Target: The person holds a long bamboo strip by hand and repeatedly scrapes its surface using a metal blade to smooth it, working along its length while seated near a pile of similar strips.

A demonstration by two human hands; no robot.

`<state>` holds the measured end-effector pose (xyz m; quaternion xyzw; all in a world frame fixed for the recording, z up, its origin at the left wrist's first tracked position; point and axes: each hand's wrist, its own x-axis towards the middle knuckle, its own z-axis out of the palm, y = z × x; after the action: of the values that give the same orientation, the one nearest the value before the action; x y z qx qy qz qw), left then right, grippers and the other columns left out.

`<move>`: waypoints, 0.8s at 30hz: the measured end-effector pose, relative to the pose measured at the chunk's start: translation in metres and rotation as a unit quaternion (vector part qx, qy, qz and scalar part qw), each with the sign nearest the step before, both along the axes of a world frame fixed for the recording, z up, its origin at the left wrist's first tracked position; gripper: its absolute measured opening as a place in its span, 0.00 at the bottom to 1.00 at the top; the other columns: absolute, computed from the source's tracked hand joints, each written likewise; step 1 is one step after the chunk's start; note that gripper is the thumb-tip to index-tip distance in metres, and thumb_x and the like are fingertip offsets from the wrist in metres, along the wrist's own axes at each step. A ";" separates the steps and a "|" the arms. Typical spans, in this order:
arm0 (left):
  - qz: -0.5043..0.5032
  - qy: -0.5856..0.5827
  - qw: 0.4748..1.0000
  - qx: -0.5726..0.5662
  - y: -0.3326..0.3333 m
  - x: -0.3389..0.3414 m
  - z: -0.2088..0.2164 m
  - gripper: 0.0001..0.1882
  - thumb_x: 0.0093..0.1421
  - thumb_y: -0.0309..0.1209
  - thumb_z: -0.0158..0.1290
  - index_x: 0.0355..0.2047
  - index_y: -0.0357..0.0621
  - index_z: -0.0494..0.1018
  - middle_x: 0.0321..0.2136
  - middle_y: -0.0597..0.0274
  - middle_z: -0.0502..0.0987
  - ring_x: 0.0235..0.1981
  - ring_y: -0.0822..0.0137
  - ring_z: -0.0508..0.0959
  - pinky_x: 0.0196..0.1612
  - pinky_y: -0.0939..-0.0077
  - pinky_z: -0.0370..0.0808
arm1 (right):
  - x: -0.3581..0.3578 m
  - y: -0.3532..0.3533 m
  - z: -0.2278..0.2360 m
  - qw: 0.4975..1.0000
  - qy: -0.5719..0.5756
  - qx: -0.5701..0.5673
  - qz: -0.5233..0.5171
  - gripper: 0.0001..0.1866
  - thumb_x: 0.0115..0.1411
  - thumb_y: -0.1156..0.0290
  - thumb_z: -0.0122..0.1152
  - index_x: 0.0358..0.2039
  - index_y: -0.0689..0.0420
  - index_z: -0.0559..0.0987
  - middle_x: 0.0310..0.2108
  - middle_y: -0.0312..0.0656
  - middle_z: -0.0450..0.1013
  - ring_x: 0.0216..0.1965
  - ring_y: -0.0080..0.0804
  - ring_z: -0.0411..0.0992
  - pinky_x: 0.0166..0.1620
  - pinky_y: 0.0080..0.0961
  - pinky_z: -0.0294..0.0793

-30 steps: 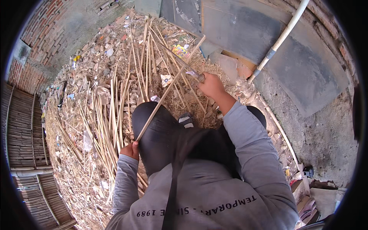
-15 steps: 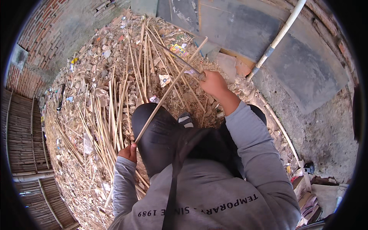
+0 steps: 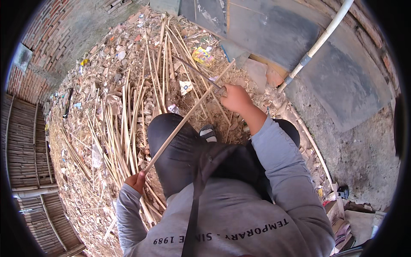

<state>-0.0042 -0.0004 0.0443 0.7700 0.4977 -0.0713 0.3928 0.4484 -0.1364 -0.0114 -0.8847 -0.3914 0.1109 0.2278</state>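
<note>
A long, pale bamboo strip (image 3: 174, 132) slants across my left thigh, from lower left to upper right. My left hand (image 3: 136, 181) is closed round its near end. In my right hand (image 3: 236, 99) is the handle of a long, thin-bladed knife (image 3: 195, 70), its dark blade pointing up and left. The blade crosses the strip near the strip's far end, close to my right fingers. Whether the edge bites into the strip cannot be made out. Many similar bamboo strips (image 3: 124, 124) lie in loose bundles on the ground to the left of and beyond my knee.
Rubble and litter (image 3: 102, 55) cover the ground. Dark flat panels (image 3: 274, 30) lean at the far right, with a pale pipe (image 3: 319, 43) slanting before them. A brick wall (image 3: 51, 43) rises at far left, above a woven bamboo panel (image 3: 23, 141).
My left hand has drawn back toward the lower left, and the bamboo strip has slid with it. My right hand with the knife has dropped slightly nearer to me.
</note>
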 end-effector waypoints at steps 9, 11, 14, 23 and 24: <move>-0.018 -0.003 1.000 0.013 0.000 -0.005 -0.007 0.32 0.67 0.56 0.41 0.25 0.35 0.72 0.14 0.65 0.66 0.19 0.70 0.63 0.25 0.68 0.64 | -0.024 -0.001 0.026 0.980 -0.045 -0.022 0.192 0.12 0.45 0.64 0.63 0.33 0.50 0.77 0.26 0.46 0.75 0.33 0.50 0.75 0.36 0.46 0.74; -0.015 -0.018 1.000 0.015 -0.001 -0.006 -0.012 0.32 0.67 0.56 0.41 0.25 0.35 0.72 0.14 0.64 0.66 0.19 0.70 0.63 0.25 0.68 0.64 | -0.009 -0.003 0.010 0.988 -0.044 0.048 0.139 0.14 0.45 0.65 0.62 0.35 0.52 0.77 0.26 0.48 0.75 0.33 0.52 0.75 0.36 0.47 0.74; -0.017 -0.022 0.999 0.020 -0.001 -0.006 -0.017 0.33 0.67 0.56 0.41 0.25 0.35 0.71 0.14 0.65 0.66 0.19 0.70 0.63 0.25 0.68 0.64 | -0.009 -0.004 0.015 0.990 -0.042 0.053 0.127 0.14 0.45 0.64 0.63 0.33 0.54 0.77 0.27 0.48 0.75 0.34 0.53 0.75 0.36 0.47 0.73; -0.037 -0.043 0.995 0.079 -0.002 -0.010 -0.037 0.32 0.67 0.54 0.41 0.24 0.34 0.71 0.11 0.62 0.62 0.17 0.69 0.60 0.23 0.66 0.62 | 0.022 -0.010 0.011 0.996 0.039 0.040 0.072 0.18 0.48 0.64 0.61 0.41 0.55 0.78 0.32 0.52 0.76 0.36 0.52 0.75 0.40 0.44 0.74; -0.018 -0.047 0.997 0.058 -0.005 -0.008 -0.029 0.31 0.67 0.53 0.42 0.24 0.34 0.71 0.12 0.63 0.62 0.17 0.70 0.60 0.23 0.67 0.62 | 0.020 -0.007 0.012 0.996 0.026 0.040 0.074 0.19 0.48 0.64 0.60 0.42 0.55 0.78 0.32 0.52 0.76 0.36 0.53 0.75 0.40 0.44 0.74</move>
<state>-0.0119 -0.0059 0.0155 0.8027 0.4679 -0.0128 0.3695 0.4685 -0.1438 0.0002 -0.8402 -0.4542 0.1345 0.2640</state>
